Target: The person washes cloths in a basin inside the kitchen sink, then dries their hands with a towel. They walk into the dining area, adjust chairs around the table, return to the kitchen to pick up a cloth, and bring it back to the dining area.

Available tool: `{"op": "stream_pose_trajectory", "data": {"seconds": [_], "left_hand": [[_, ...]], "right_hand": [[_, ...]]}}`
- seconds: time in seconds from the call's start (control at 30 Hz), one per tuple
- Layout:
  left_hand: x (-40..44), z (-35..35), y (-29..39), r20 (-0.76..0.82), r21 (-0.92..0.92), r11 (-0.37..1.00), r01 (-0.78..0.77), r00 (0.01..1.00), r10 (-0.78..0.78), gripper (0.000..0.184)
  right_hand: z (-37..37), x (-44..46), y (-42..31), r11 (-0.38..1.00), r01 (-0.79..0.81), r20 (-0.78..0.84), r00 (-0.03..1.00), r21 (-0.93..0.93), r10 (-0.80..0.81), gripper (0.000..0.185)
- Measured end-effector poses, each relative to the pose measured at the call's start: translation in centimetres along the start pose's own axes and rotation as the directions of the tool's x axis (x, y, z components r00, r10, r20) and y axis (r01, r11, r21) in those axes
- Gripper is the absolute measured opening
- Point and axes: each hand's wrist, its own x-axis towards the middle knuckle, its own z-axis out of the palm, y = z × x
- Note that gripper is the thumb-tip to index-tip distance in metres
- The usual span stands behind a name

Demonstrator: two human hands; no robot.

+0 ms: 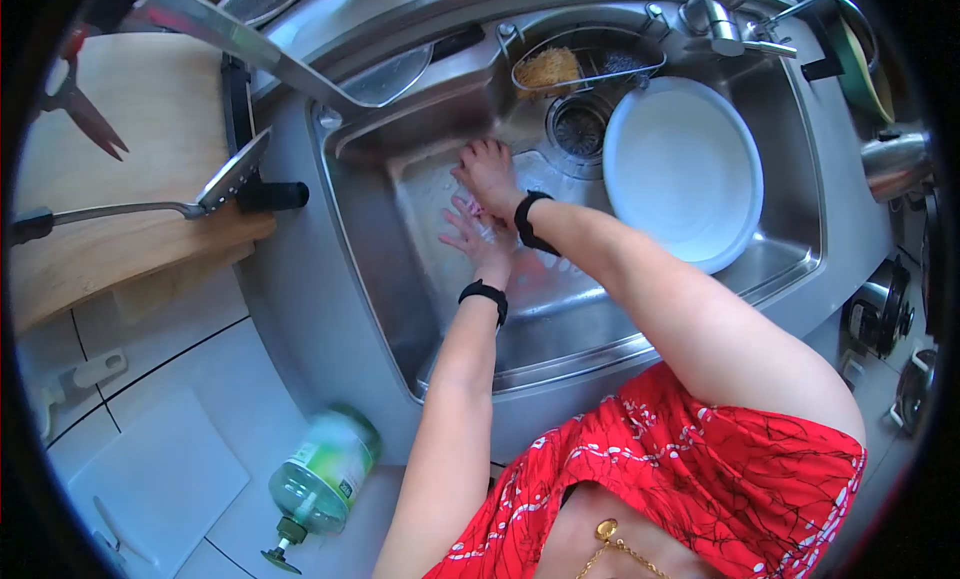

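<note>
White basin [685,169], drain [580,131] right of fingers [484,155]

No legible text in view.

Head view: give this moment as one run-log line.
Left hand: in sink | right hand: in sink | pink thing: at hands, unclear | basin: in sink, right of hands

Glossy metal sink [545,294], smooth plastic basin [685,169]
</note>
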Motion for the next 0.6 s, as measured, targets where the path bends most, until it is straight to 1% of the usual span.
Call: {"op": "stream_pose_trajectory", "data": {"seconds": [0.03, 0.07, 0.1, 0.17, 0.2, 0.23, 0.33, 0.37, 0.47, 0.53, 0.57, 0.6], "left_hand": [[0.4, 0.6, -0.2, -0.032, 0.013, 1.000, -0.001, 1.000, 0.002, 0.086], [0.2, 1.4, -0.7, -0.047, 0.029, 1.000, 0.003, 0.999, -0.001, 0.086], [0.0, 1.1, -0.9, -0.057, -0.044, 0.998, -0.047, 0.997, 0.045, 0.082], [0.4, 1.0, -0.6, -0.051, -0.047, 0.999, -0.024, 0.998, 0.022, 0.079], [0.2, 0.8, -0.6, -0.042, -0.045, 0.999, -0.007, 0.999, 0.005, 0.078], [0.0, 0.8, -0.4, -0.065, 0.016, 1.000, -0.009, 0.998, 0.010, 0.076], [0.1, 0.7, -0.5, -0.055, -0.024, 1.000, -0.010, 0.998, 0.008, 0.081], [0.1, 1.0, -0.8, -0.054, -0.036, 0.999, -0.009, 0.998, 0.007, 0.082], [0.4, 1.9, -0.5, -0.055, -0.065, 0.998, -0.001, 0.998, -0.003, 0.085], [0.8, 1.8, -0.7, -0.042, -0.048, 0.999, 0.019, 0.999, -0.021, 0.084], [0.6, 1.9, -1.0, -0.092, -0.040, 0.999, 0.000, 0.996, -0.004, 0.082], [0.3, 2.6, -1.2, -0.134, -0.037, 0.999, -0.024, 0.991, 0.019, 0.079]], "right_hand": [[-0.4, 0.3, -0.1, 0.998, -0.065, -0.094, 0.993, 0.015, 0.066, 0.026], [-0.8, -1.0, -0.5, 0.997, -0.051, -0.045, 0.998, 0.060, 0.054, 0.025], [-2.3, -3.3, -1.2, 0.994, -0.039, 0.011, 0.999, 0.103, 0.038, 0.025], [-4.3, -6.6, -0.8, 0.987, 0.001, 0.102, 0.995, 0.159, -0.018, 0.023], [-5.1, -8.2, -0.4, 0.982, 0.024, 0.152, 0.987, 0.187, -0.053, 0.023], [-5.4, -9.0, -0.2, 0.974, 0.044, 0.200, 0.976, 0.220, -0.090, 0.022], [-3.3, -4.7, 0.4, 0.972, 0.172, 0.305, 0.928, 0.161, -0.215, 0.021], [-3.2, -3.0, 0.1, 0.955, 0.236, 0.234, 0.933, 0.181, -0.275, 0.020], [-1.0, -0.3, 0.4, 0.997, 0.060, 0.173, 0.984, -0.042, -0.052, 0.023], [-1.3, -0.1, 0.5, 0.998, -0.064, 0.076, 0.995, 0.003, 0.063, 0.025], [-1.5, -0.8, 0.5, 0.991, -0.133, 0.037, 0.991, 0.031, 0.132, 0.026], [-2.3, -2.7, 0.0, 0.993, -0.106, 0.107, 0.989, 0.046, 0.101, 0.026]]}}
